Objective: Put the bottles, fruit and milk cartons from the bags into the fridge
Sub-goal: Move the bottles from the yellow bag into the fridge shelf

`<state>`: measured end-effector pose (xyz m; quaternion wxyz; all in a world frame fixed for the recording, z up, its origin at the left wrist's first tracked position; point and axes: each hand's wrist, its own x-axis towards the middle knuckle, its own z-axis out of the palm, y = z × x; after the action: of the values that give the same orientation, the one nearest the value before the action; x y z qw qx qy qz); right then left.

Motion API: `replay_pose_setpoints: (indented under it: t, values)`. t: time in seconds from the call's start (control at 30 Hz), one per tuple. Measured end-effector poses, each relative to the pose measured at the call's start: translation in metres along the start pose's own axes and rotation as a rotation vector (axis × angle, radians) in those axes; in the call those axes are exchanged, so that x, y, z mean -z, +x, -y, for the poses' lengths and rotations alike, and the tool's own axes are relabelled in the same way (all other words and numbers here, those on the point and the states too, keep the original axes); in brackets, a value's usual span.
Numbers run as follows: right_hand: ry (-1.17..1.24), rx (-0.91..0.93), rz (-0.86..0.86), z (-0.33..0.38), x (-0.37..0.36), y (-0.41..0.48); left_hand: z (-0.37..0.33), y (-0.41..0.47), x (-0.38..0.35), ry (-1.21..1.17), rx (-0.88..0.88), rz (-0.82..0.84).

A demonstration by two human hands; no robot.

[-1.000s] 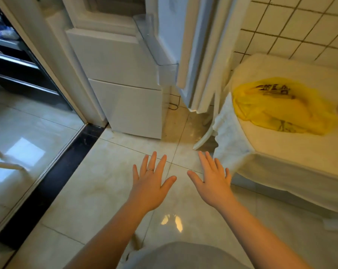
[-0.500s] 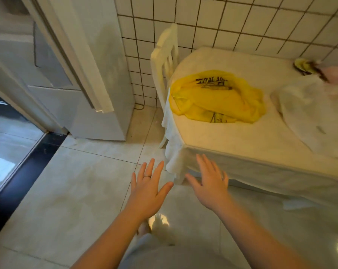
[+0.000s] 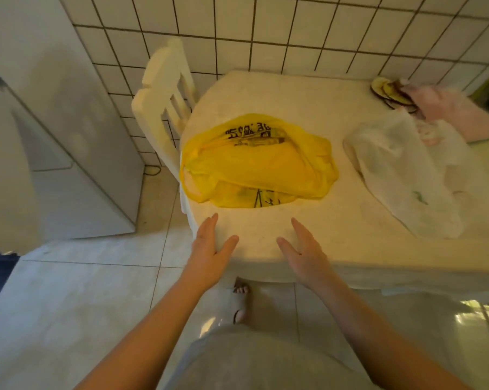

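While the yellow bag (image 3: 260, 164) lies slumped on the table (image 3: 293, 88) near its left edge, the left hand (image 3: 209, 249) and right hand (image 3: 302, 249) hover over the table's near edge, just short of the bag. Both have straight fingers (palms turned inward) and hold nothing. A white bag (image 3: 400, 175) lies further right, and the fridge (image 3: 55, 164) stands at the left.

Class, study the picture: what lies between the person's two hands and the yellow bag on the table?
In the head view, only a bare strip of table separates the left hand and right hand from the yellow bag.
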<state>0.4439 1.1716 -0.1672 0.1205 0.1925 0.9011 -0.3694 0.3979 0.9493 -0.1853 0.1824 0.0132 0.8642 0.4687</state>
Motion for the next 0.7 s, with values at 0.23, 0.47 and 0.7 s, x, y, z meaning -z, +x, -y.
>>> replay_pose_setpoints:
  t: [0.23,0.47,0.7]
  values:
    - [0.443,-0.273,-0.003,0.006,0.028,0.107,-0.012,0.108,0.002,-0.363,0.311,-0.118]
    - [1.115,-0.711,-0.04,0.002,0.041,0.153,-0.01,0.156,0.001,-0.763,0.562,-0.252]
    - [1.376,-0.786,-0.079,0.01,0.048,0.203,-0.021,0.202,-0.003,-0.93,0.632,-0.279]
